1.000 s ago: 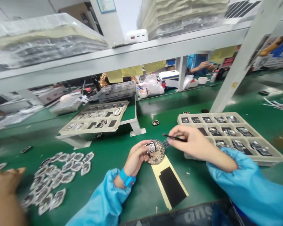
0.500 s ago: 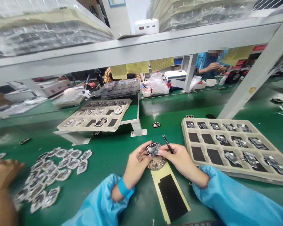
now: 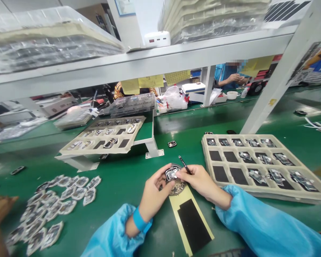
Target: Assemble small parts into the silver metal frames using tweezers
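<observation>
My left hand (image 3: 155, 192) pinches a small dark-rimmed device housing (image 3: 171, 174) between thumb and fingers, tilted toward me. A circuit board shows inside the housing. My right hand (image 3: 199, 180) has black tweezers (image 3: 184, 165) with white lettering in its grip, their blunt end pointing up. Its thumb and index fingertips touch the right side of the board in the housing; the tweezers' tips are hidden. Directly beneath both hands sits a round dish (image 3: 178, 189) of small metal parts, on a yellow sheet (image 3: 175, 207) that carries a black pad (image 3: 194, 225).
At right stands a cream compartment tray (image 3: 230, 192) with circuit boards. Many pale housings (image 3: 52, 203) lie at left, near another person's hand (image 3: 1, 207). A second tray (image 3: 77, 150) rests on a raised stand (image 3: 153, 144). A shelf beam (image 3: 139, 64) crosses ahead.
The view has shifted slightly. The board now lies flatter inside the housing, with my right fingertips still at it. The other person's hand at left has moved further toward the edge.
</observation>
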Demonstrator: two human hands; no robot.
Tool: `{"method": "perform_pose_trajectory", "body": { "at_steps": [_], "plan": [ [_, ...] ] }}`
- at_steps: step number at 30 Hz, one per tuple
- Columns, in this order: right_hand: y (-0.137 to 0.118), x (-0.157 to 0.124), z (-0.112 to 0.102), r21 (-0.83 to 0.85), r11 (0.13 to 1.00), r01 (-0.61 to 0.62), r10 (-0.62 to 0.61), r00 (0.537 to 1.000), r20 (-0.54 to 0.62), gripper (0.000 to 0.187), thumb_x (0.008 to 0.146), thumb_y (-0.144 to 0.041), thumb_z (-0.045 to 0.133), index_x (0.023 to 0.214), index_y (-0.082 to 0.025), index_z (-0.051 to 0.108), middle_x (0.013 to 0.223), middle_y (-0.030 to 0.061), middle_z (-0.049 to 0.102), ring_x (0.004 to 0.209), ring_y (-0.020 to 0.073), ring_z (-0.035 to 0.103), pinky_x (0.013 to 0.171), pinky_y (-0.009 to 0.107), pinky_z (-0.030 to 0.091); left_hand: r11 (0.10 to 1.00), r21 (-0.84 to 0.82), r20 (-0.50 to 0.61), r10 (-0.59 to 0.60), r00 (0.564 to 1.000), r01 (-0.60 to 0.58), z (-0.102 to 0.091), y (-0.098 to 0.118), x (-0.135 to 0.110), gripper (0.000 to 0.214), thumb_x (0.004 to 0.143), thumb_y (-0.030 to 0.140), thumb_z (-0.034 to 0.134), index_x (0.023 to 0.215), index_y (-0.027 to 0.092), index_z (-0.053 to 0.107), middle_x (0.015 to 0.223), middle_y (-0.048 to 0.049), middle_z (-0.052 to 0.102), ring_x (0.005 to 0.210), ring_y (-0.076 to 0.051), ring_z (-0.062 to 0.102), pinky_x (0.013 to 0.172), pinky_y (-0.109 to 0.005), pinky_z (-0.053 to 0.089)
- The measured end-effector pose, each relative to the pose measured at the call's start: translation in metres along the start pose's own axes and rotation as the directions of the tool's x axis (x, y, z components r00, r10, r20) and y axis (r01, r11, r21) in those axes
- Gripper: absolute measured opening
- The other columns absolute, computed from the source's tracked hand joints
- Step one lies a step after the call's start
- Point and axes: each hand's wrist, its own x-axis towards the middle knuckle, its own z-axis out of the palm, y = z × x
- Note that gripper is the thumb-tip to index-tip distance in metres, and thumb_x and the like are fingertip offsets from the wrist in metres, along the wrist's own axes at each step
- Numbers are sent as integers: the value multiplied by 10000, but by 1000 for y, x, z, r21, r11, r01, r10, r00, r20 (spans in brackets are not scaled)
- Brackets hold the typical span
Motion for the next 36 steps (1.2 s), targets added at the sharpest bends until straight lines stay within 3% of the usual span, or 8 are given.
{"method": "perform_pose_trajectory", "body": {
  "at_steps": [6, 10, 14, 18, 23, 29, 34, 36],
  "plan": [
    [1, 0, -1, 59, 998, -33, 32, 999, 25, 384, 725, -510, 815, 699, -150, 682, 629, -14, 627, 565, 108, 516, 561, 242, 405, 993, 115, -14, 41, 999, -39, -1, 0, -1, 528, 776, 251, 811, 1290, 201, 698, 1199, -108, 731, 1001, -271, 691, 876, -348, 577],
    [-4, -2, 0, 113, 989, -92, 87, 995, 46, 422, 690, -542, 833, 663, -164, 647, 563, -33, 557, 492, 91, 454, 467, 226, 338, 956, 268, -33, 135, 990, -122, 0, 7, -1, 432, 785, 267, 797, 1214, 234, 753, 1207, -92, 734, 996, -284, 689, 884, -364, 566],
    [-6, -4, 1, 93, 993, -72, 69, 997, 39, 395, 718, -522, 818, 680, -170, 641, 615, -22, 595, 547, 108, 513, 530, 240, 401, 893, 400, -19, 232, 973, -205, 0, 12, -2, 370, 799, 277, 784, 1169, 271, 777, 1189, -78, 745, 1041, -294, 680, 973, -398, 528],
    [-2, -3, 1, -8, 998, 68, -68, 998, -17, 330, 733, -462, 815, 781, -165, 680, 780, 14, 688, 716, 153, 606, 701, 286, 479, 955, 287, -68, 93, 993, -70, -3, 6, -2, 461, 782, 313, 805, 1232, 234, 744, 1169, -88, 752, 980, -291, 701, 886, -383, 578],
    [0, -1, 3, -20, 994, 109, -110, 992, -59, 377, 686, -424, 856, 859, -172, 637, 807, 0, 652, 766, 165, 610, 727, 297, 487, 995, 97, -26, 30, 999, -27, -2, 2, -1, 443, 788, 296, 811, 1219, 218, 742, 1239, -91, 729, 1105, -286, 689, 979, -379, 558],
    [-2, -5, 9, 101, 988, 116, -115, 993, -9, 298, 732, -361, 816, 870, -186, 618, 785, -25, 640, 766, 155, 625, 749, 292, 518, 997, -66, 28, -34, 999, 35, 2, 2, 0, 388, 784, 283, 820, 1158, 198, 760, 1207, -114, 741, 1063, -280, 715, 903, -350, 596],
    [-3, -7, 10, 124, 987, 98, -117, 981, 155, 162, 773, -273, 756, 869, -165, 682, 844, 6, 706, 813, 173, 656, 779, 297, 525, 999, -52, 64, -3, 998, 6, 3, 0, -1, 322, 839, 284, 768, 1142, 178, 752, 1241, -114, 716, 1101, -268, 695, 924, -315, 574],
    [-3, -7, 8, 85, 989, 123, -135, 979, 154, 132, 785, -253, 737, 860, -158, 686, 839, 7, 708, 791, 167, 648, 753, 286, 521, 1000, -18, 69, -9, 998, 10, 3, -1, -1, 337, 855, 300, 750, 1170, 181, 735, 1211, -113, 728, 1066, -261, 707, 902, -317, 582]
  ]
}}
